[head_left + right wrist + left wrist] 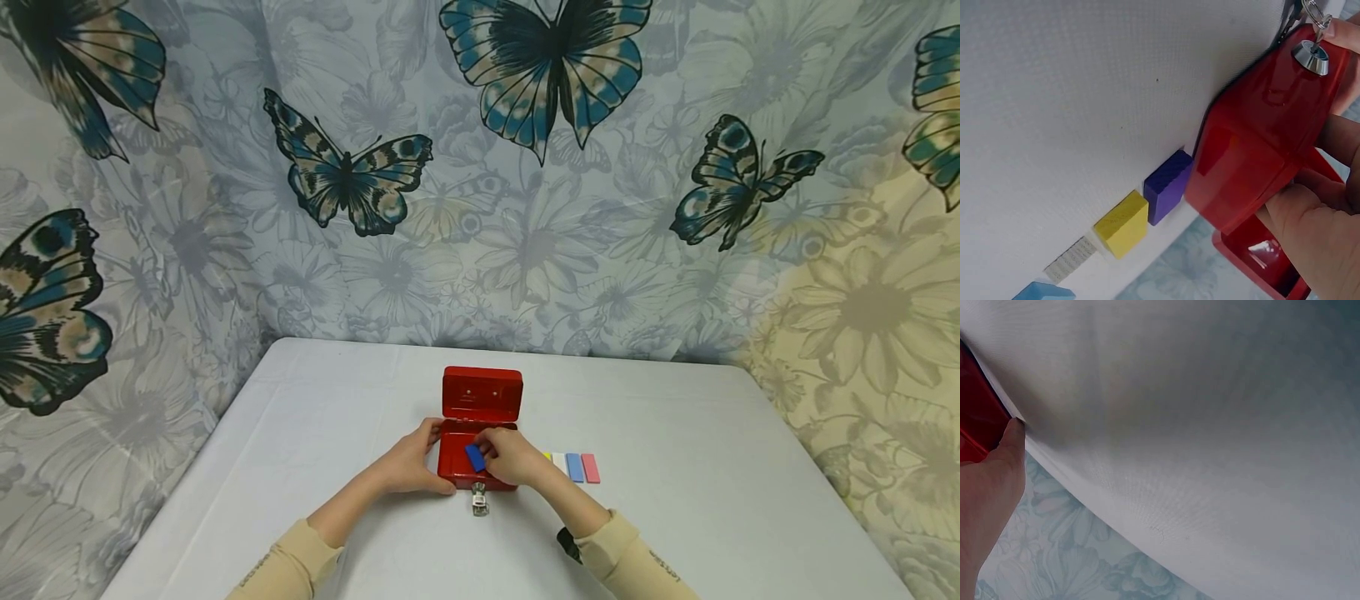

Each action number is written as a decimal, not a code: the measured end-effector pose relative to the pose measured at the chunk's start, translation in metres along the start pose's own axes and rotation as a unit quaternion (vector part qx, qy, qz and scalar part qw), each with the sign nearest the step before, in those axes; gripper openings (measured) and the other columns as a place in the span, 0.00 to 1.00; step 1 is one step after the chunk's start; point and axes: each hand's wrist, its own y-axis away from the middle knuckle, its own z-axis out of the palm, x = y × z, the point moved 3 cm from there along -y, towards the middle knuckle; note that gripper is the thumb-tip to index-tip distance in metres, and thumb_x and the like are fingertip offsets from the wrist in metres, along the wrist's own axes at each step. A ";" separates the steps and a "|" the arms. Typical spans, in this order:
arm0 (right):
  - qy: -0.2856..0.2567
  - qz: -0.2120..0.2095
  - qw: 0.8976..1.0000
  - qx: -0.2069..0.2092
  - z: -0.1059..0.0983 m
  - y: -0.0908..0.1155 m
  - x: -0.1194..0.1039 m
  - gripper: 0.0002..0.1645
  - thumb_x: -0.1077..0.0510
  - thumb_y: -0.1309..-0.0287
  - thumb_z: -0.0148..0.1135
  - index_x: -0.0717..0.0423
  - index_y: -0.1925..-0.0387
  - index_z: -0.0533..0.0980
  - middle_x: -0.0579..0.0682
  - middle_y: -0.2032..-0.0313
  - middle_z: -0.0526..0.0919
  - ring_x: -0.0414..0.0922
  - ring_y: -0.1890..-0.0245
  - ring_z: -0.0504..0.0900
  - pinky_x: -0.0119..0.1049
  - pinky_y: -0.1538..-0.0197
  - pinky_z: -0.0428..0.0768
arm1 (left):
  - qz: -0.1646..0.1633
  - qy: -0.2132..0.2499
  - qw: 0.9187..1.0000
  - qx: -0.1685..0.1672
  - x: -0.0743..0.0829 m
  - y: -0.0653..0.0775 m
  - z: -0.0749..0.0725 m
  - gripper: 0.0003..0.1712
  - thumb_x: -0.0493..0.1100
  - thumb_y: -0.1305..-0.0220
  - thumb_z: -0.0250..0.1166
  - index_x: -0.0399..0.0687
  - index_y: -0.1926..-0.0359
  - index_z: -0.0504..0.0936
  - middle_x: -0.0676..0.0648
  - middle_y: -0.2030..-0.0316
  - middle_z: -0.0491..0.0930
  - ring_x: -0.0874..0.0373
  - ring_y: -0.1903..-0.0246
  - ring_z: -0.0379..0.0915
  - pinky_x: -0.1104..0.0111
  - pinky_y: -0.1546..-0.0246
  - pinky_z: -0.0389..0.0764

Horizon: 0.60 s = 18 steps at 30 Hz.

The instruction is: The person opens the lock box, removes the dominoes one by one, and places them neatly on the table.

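A red metal cash box (pixel 452 467) stands on the white table with its lid (pixel 482 390) raised at the back. My left hand (pixel 408 461) holds its left side, thumb at the front corner and fingers towards the back corner. Over the box's inside, my right hand (pixel 510 457) pinches a blue block (pixel 475 457). That block is hidden in the right wrist view, where the fingers (pixel 1342 140) reach over the box's edge. Keys (pixel 480 500) hang from the lock (pixel 1311 57) on the front.
Right of the box lies a row of blocks: purple (pixel 1168 187), yellow (pixel 1121 225), white (pixel 1070 259), light blue (pixel 574 467) and pink (pixel 591 468). The white-covered table (pixel 675 467) reaches a butterfly-patterned cloth (pixel 525 283) behind. A dark item (pixel 568 544) shows by the right sleeve.
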 end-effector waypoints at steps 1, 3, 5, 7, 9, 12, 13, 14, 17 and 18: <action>-0.001 -0.001 1.000 0.000 0.000 0.000 0.000 0.15 0.72 0.45 0.59 0.69 0.54 0.77 0.54 0.64 0.80 0.49 0.63 0.77 0.48 0.52 0.82 | 0.000 0.000 1.000 0.000 0.000 0.000 0.000 0.55 0.47 0.58 0.80 0.37 0.33 0.58 0.38 0.36 0.68 0.42 0.36 0.65 0.52 0.36 0.68; -0.004 -0.003 1.000 0.000 0.001 -0.001 0.001 0.14 0.72 0.44 0.59 0.68 0.54 0.77 0.54 0.64 0.80 0.48 0.63 0.77 0.47 0.52 0.82 | 0.003 0.000 1.000 -0.001 -0.001 0.000 0.000 0.55 0.47 0.58 0.80 0.37 0.33 0.57 0.38 0.36 0.68 0.42 0.36 0.65 0.52 0.37 0.68; -0.008 -0.004 1.000 0.000 0.002 -0.001 0.001 0.14 0.71 0.43 0.59 0.68 0.54 0.77 0.54 0.64 0.81 0.48 0.63 0.78 0.47 0.52 0.82 | 0.005 -0.001 1.000 -0.001 -0.001 -0.001 0.000 0.55 0.48 0.58 0.80 0.37 0.33 0.57 0.38 0.37 0.68 0.42 0.36 0.65 0.53 0.37 0.68; -0.013 -0.005 1.000 -0.001 0.003 -0.001 0.001 0.13 0.71 0.42 0.58 0.67 0.54 0.77 0.54 0.64 0.81 0.48 0.63 0.78 0.48 0.51 0.82 | 0.006 -0.002 1.000 -0.002 -0.002 -0.001 0.000 0.55 0.48 0.57 0.80 0.37 0.33 0.57 0.38 0.36 0.68 0.42 0.36 0.65 0.53 0.36 0.68; -0.021 -0.004 1.000 -0.003 0.003 -0.001 0.001 0.13 0.71 0.42 0.58 0.66 0.54 0.77 0.54 0.63 0.81 0.48 0.62 0.78 0.49 0.50 0.81 | 0.008 -0.002 1.000 -0.002 -0.002 -0.001 0.000 0.56 0.48 0.57 0.80 0.37 0.33 0.57 0.37 0.36 0.68 0.42 0.36 0.65 0.53 0.36 0.68; -0.035 0.000 0.999 -0.007 0.004 -0.001 0.001 0.13 0.70 0.41 0.58 0.65 0.54 0.77 0.54 0.63 0.81 0.48 0.61 0.78 0.49 0.49 0.81 | 0.007 -0.001 1.000 -0.002 -0.002 -0.001 0.000 0.56 0.48 0.57 0.80 0.37 0.33 0.57 0.37 0.36 0.68 0.42 0.36 0.64 0.53 0.36 0.67; -0.039 0.001 0.999 -0.008 0.005 -0.001 0.001 0.13 0.70 0.41 0.58 0.65 0.54 0.77 0.53 0.62 0.81 0.48 0.61 0.78 0.49 0.49 0.81 | 0.007 0.000 1.000 -0.002 -0.002 -0.001 0.000 0.56 0.48 0.57 0.80 0.37 0.33 0.57 0.37 0.36 0.68 0.42 0.36 0.64 0.53 0.36 0.67; -0.045 0.004 0.999 -0.009 0.005 -0.001 0.001 0.13 0.70 0.41 0.59 0.65 0.54 0.77 0.53 0.62 0.81 0.48 0.61 0.78 0.49 0.49 0.80 | 0.008 0.000 1.000 -0.002 -0.002 -0.001 0.000 0.56 0.48 0.57 0.80 0.36 0.33 0.57 0.37 0.36 0.68 0.42 0.36 0.64 0.53 0.36 0.67; -0.060 0.011 0.998 -0.012 0.005 -0.002 0.001 0.13 0.70 0.41 0.59 0.64 0.53 0.77 0.52 0.62 0.81 0.47 0.61 0.78 0.49 0.48 0.80 | 0.008 -0.001 1.000 -0.003 -0.001 -0.001 -0.001 0.56 0.48 0.57 0.80 0.36 0.33 0.57 0.37 0.36 0.68 0.41 0.36 0.64 0.52 0.36 0.67; -0.065 0.015 0.998 -0.014 0.006 -0.002 0.002 0.13 0.70 0.41 0.59 0.63 0.53 0.78 0.52 0.62 0.81 0.47 0.61 0.78 0.48 0.48 0.80 | 0.008 -0.001 1.000 -0.003 -0.001 -0.001 -0.001 0.56 0.48 0.57 0.80 0.36 0.33 0.57 0.36 0.36 0.68 0.41 0.36 0.65 0.52 0.36 0.67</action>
